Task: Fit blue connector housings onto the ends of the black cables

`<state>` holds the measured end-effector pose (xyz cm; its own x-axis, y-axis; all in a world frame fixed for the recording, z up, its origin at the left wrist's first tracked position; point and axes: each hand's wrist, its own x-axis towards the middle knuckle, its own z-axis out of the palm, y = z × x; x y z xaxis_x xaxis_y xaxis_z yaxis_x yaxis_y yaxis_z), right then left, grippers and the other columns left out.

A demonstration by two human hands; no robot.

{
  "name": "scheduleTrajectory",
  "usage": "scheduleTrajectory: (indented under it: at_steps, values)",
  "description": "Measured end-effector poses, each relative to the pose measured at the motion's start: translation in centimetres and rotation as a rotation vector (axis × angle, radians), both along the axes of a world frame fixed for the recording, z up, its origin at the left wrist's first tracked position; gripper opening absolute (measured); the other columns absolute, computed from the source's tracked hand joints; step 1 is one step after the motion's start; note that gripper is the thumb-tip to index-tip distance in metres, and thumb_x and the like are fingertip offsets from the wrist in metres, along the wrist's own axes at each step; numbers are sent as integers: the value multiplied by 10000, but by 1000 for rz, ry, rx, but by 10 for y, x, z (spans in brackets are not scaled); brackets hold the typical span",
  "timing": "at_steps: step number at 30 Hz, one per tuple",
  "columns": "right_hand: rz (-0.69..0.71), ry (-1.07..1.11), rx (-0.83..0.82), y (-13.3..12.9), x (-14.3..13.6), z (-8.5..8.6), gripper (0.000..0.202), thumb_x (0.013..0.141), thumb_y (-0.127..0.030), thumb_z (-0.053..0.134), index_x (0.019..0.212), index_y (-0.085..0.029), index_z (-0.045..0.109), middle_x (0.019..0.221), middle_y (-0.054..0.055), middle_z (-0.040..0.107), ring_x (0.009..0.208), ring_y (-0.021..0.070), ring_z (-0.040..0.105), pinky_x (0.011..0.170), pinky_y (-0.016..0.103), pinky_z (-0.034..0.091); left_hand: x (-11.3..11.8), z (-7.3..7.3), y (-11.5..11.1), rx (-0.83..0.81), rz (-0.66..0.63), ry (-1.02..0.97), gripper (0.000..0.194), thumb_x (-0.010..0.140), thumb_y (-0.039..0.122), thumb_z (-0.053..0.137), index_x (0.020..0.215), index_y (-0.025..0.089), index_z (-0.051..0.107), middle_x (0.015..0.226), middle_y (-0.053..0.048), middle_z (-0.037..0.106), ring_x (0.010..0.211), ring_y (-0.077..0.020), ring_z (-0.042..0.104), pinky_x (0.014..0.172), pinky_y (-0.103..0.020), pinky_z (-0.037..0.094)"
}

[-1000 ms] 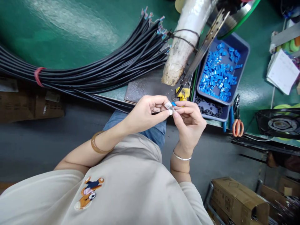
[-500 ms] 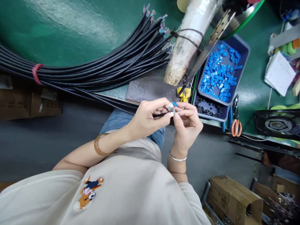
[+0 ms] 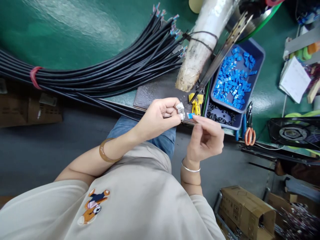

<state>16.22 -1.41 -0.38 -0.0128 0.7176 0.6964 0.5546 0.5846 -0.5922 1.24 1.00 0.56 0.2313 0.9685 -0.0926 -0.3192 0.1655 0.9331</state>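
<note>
- Green surface (image 3: 82, 36) is partly covered by a dark mat (image 3: 155, 95).
- Nearest, a white piece (image 3: 180, 107) is pinched in the nearly closed left hand (image 3: 153, 118).
- Just beside, a blue piece (image 3: 190, 115) is met by the loosely curled right hand (image 3: 212, 138); whether it is gripped cannot be told.
- Beyond, blue parts (image 3: 231, 83) are held in a tray (image 3: 261, 63).

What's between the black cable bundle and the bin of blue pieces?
The head view shows a pale wrapped tube and a perforated metal strip there.
</note>
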Motion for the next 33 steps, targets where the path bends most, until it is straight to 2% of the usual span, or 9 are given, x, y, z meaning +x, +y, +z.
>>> scheduleTrajectory:
  at_steps: [3,5,14,20,27,33]
  values:
    - [17,127,-148,4,0,-1,117,918,-147,552,955,-240,613,948,17,711,867,170,716,727,366,624,0,0,2,-35,4,21,114,709,103,615,662,152,524,526,68,393,474,-22,290,442,-168,219]
    - [25,100,-173,6,0,-2,80,899,-151,587,900,-230,601,956,19,711,879,170,715,759,373,621,0,0,3,-47,10,42,100,711,124,620,653,148,541,519,62,388,474,-26,286,441,-176,206]
    - [13,-157,-10,15,6,-5,130,839,-136,650,877,-249,601,992,5,734,875,170,717,755,349,614,4,-2,10,7,95,82,88,686,122,641,623,143,583,555,36,439,504,-41,369,464,-176,289]
    - [24,-200,55,20,7,-4,191,801,-78,659,868,-241,584,990,15,744,872,159,714,744,316,606,6,-3,13,40,122,118,119,714,112,628,615,142,569,542,38,434,498,-41,381,461,-170,313]
    - [30,-232,32,23,9,0,171,835,-106,637,889,-258,582,999,0,734,881,167,709,764,347,603,9,-7,13,67,171,150,142,746,100,611,626,153,555,572,30,468,519,-48,420,502,-181,360]
    - [25,-240,40,25,8,3,173,823,-93,661,870,-245,593,993,11,736,886,164,710,769,345,613,10,0,16,43,183,97,177,720,87,610,588,154,513,551,35,442,505,-42,400,488,-180,336]
